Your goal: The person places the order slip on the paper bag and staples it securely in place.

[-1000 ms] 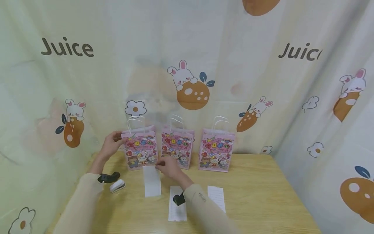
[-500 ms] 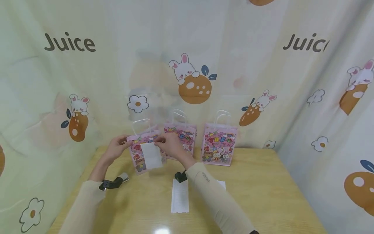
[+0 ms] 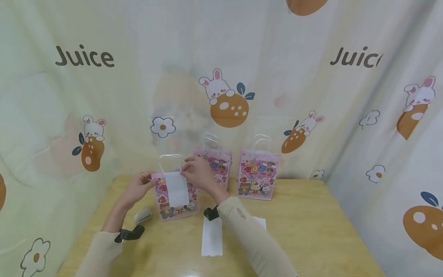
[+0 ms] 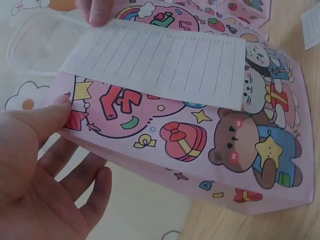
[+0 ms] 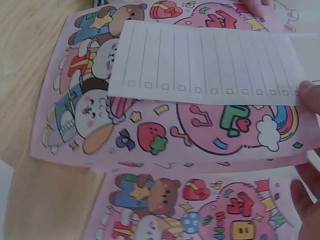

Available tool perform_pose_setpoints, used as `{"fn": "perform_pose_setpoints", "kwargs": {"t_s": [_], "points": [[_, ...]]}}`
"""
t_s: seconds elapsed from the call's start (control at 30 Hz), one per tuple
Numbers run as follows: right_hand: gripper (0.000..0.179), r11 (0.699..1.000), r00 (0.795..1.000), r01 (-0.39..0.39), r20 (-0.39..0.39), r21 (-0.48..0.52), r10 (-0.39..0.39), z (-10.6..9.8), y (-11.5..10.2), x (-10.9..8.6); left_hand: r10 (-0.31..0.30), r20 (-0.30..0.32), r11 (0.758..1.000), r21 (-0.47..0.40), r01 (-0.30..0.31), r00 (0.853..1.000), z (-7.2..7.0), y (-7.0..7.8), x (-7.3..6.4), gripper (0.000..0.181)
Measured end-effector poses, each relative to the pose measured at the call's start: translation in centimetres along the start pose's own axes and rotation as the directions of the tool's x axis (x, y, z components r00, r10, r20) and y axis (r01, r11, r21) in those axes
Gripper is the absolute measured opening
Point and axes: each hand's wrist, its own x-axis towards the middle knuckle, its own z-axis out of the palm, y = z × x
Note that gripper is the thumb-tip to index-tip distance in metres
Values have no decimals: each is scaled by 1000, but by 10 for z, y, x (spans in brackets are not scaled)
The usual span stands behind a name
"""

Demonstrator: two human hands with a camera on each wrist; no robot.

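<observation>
A pink cartoon-print paper gift bag (image 3: 161, 201) with white handles stands at the left of the table, tilted a little. My left hand (image 3: 137, 189) pinches its upper left edge, thumb (image 4: 59, 112) on the front and the other fingers behind. Against the bag's front lies a white lined sheet of paper (image 3: 178, 192) with a row of little checkboxes (image 5: 197, 60). Its top right corner is pinched by my right hand (image 3: 200, 173), right at the bag's top edge. The right hand's fingers behind the bag are partly hidden.
Two matching gift bags stand farther right, one (image 3: 221, 169) just behind my right hand and another (image 3: 257, 177) beyond it. A small white stapler (image 3: 142, 216) lies by my left wrist. Two more lined sheets lie on the table, one in front (image 3: 212, 240) and one (image 3: 260, 222) partly under my right sleeve.
My right hand has lifted the sheet from the table up onto the left bag's front. My left hand has drawn that bag forward, away from the curtain.
</observation>
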Motion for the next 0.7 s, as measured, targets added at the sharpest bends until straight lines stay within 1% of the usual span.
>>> {"fn": "perform_pose_setpoints", "kwargs": {"t_s": [0.1, 0.2, 0.33, 0.4, 0.47, 0.53, 0.6, 0.63, 0.7], "points": [[7, 995, 999, -8, -30, 98, 11, 6, 4, -6, 11, -7, 1000, -2, -11, 1000, 5, -1, -5, 28], [12, 989, 998, -14, -65, 145, 23, 11, 9, -9, 32, -14, 999, -17, -32, 999, 10, 1, -5, 27], [15, 991, 997, -39, -56, 130, 47, 15, 12, -13, 63, -34, 997, -33, -64, 997, 18, 6, -4, 29], [15, 992, 998, -39, -39, 120, 44, 15, 11, -14, 93, -63, 995, -25, -95, 994, 22, 13, -3, 28], [13, 993, 999, -20, -33, 113, 24, 14, 11, -13, 129, -106, 991, -9, -131, 986, 26, 25, -4, 26], [12, 993, 999, -5, -31, 119, 9, 13, 12, -12, 152, -142, 988, 14, -152, 978, 29, 37, -5, 22], [12, 991, 1000, 3, -19, 136, 0, 11, 13, -10, 158, -175, 987, 29, -156, 972, 32, 48, -6, 18], [12, 990, 1000, 10, -13, 142, -8, 10, 13, -10, 155, -191, 988, 34, -151, 969, 33, 49, -6, 17], [13, 989, 1000, 22, 4, 148, -22, 8, 15, -9, 148, -202, 989, 28, -145, 968, 34, 50, -4, 16]]}}
